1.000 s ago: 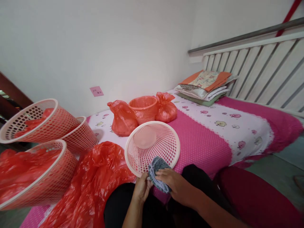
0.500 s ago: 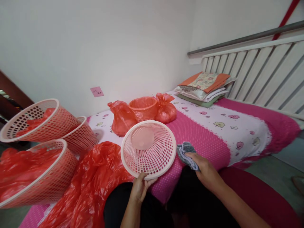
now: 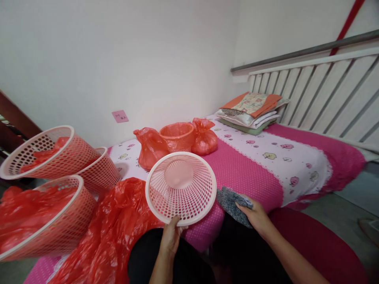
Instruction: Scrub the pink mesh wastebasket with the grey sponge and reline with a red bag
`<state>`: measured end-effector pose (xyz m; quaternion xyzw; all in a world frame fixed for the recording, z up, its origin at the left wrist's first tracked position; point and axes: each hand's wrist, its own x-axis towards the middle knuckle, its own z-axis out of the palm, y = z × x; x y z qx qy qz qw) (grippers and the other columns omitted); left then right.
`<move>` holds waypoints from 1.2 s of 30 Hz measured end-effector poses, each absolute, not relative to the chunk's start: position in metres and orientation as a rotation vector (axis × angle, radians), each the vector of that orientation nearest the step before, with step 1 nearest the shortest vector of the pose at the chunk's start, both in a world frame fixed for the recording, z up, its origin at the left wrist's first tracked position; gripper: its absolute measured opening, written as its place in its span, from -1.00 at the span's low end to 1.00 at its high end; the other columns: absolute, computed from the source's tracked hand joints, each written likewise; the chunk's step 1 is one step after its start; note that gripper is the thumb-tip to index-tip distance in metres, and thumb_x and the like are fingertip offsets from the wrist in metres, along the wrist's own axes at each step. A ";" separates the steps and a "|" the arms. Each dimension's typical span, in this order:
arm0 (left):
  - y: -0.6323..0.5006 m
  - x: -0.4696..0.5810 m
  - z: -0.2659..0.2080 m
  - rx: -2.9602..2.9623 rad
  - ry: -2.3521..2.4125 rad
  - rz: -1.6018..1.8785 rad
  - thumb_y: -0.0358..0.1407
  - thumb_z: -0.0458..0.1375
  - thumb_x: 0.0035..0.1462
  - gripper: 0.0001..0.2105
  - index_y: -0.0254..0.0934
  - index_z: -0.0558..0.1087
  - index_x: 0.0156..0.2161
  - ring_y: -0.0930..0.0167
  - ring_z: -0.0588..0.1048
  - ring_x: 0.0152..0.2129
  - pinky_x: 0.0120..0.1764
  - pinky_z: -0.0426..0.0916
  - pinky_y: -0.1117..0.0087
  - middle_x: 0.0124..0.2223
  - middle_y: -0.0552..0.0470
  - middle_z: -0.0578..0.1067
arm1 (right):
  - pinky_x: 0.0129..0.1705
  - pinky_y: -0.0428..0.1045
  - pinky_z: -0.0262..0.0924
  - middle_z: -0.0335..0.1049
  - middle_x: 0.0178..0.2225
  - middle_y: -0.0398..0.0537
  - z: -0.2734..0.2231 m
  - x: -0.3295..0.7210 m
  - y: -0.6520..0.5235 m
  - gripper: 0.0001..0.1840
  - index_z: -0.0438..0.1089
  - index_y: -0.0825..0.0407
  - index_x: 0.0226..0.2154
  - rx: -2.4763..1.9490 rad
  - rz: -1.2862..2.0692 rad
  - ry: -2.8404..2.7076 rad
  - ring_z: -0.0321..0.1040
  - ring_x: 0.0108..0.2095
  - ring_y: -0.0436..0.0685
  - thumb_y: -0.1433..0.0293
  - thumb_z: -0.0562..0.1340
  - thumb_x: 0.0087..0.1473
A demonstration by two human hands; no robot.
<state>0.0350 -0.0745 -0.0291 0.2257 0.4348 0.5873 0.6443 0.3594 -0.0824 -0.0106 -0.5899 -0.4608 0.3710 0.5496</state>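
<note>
A pale pink plastic mesh basket (image 3: 181, 189) is tilted with its mouth toward me, its inside bare. My left hand (image 3: 171, 236) grips the near rim, thumb over the edge and fingers beneath. To the right of the basket, my right hand (image 3: 253, 215) is closed on a grey cloth (image 3: 232, 205), which hangs flat beside the rim. Whether the cloth touches the rim I cannot tell. Close by on the left lies a crumpled red plastic bag (image 3: 118, 225), spread over the edge of the bed.
Several mesh baskets with red bags in them, such as one basket (image 3: 69, 227), crowd the left. A bag-lined basket (image 3: 177, 136) stands between two tied red bags (image 3: 151, 148) near the wall. Folded cushions (image 3: 251, 108) rest on the patterned bed (image 3: 248, 173).
The basket has shifted slightly left, with my left hand still on its rim. The cloth in my right hand now hangs flatter and more spread out, a little lower.
</note>
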 end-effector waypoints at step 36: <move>-0.083 0.055 -0.011 0.352 0.712 1.028 -0.43 0.39 0.05 -0.81 -0.44 0.60 -0.20 -0.01 0.62 -0.02 0.17 0.42 -0.12 -0.05 -0.28 0.68 | 0.06 0.18 0.36 0.61 -0.10 0.05 0.091 0.310 -0.076 -0.49 0.56 -0.01 -0.03 -1.099 1.345 -1.213 0.51 -0.06 0.29 0.10 0.44 0.00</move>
